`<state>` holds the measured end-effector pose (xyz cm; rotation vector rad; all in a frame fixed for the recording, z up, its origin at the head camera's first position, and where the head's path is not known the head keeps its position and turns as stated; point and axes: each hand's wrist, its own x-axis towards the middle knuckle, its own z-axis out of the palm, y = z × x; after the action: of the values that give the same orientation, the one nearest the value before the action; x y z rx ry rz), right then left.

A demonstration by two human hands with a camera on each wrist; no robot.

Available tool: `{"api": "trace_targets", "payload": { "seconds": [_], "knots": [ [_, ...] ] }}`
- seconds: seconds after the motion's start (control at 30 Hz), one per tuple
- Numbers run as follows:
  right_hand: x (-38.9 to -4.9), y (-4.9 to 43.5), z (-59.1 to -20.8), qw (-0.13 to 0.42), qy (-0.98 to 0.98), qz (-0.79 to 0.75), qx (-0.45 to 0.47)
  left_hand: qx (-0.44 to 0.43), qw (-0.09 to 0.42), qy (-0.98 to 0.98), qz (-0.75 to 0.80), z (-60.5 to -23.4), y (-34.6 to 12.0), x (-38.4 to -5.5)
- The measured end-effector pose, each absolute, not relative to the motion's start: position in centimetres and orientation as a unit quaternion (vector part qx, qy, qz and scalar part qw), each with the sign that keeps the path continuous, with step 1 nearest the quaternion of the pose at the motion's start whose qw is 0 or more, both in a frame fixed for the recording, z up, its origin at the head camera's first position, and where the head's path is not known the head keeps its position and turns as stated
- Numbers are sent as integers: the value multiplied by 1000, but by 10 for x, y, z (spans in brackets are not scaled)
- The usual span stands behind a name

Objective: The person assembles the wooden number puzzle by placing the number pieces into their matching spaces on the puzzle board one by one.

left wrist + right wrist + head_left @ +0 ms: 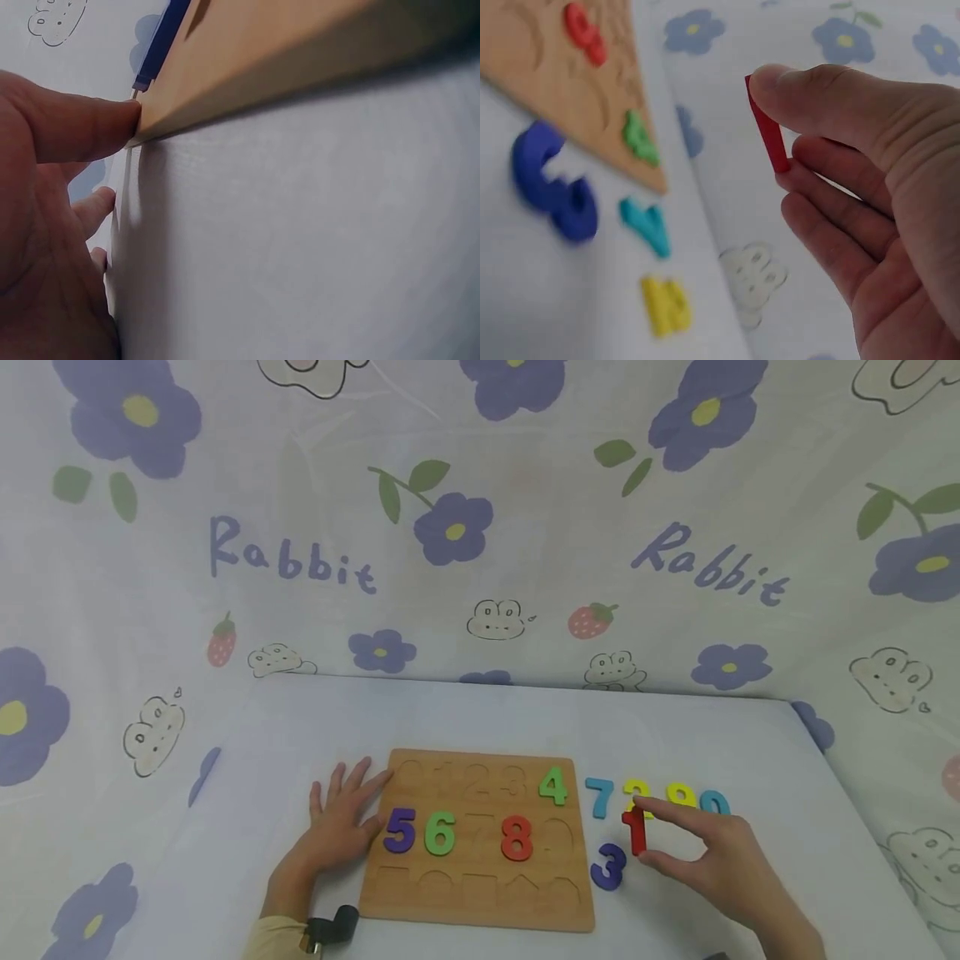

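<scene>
Number 1 (638,835): right hand (723,866) pinches it, right of board (480,862); loosening may drop it.
Left hand (337,831): spread, touching board's left edge; push may shift it.

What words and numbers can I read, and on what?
"Rabbit", twice: cloth
"4" piece: board
"5" piece: board
"6" piece: board
"8" piece: board
"7" piece: table
"3" piece: table
"9" piece: table
"2" piece: table, partly hidden
"1" piece: right hand
Far-right piece: table, partly hidden, maybe "0"
"1", "2", "3" carvings: board
Other carvings: too faint
</scene>
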<state>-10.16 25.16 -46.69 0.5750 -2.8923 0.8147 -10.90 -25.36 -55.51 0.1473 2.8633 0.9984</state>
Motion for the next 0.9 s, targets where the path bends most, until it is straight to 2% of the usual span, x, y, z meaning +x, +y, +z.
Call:
{"api": "trace_targets", "payload": {
  "seconds": [0.17,0.3,0.47,0.7,0.9],
  "knots": [
    [-109,224,-447,90,-926,273,247,53,39,939,339,-554,-254,-107],
    [-118,201,-432,107,-909,296,273,51,44,940,334,-557,-254,-109],
    [-132,172,-422,105,-891,328,295,45,59,945,320,-557,-255,-110],
    [-154,135,-420,102,-874,355,316,64,19,936,345,-568,-257,-111],
    [-167,102,-422,83,-858,385,329,60,18,941,333,-576,-260,-114]
  ]
}}
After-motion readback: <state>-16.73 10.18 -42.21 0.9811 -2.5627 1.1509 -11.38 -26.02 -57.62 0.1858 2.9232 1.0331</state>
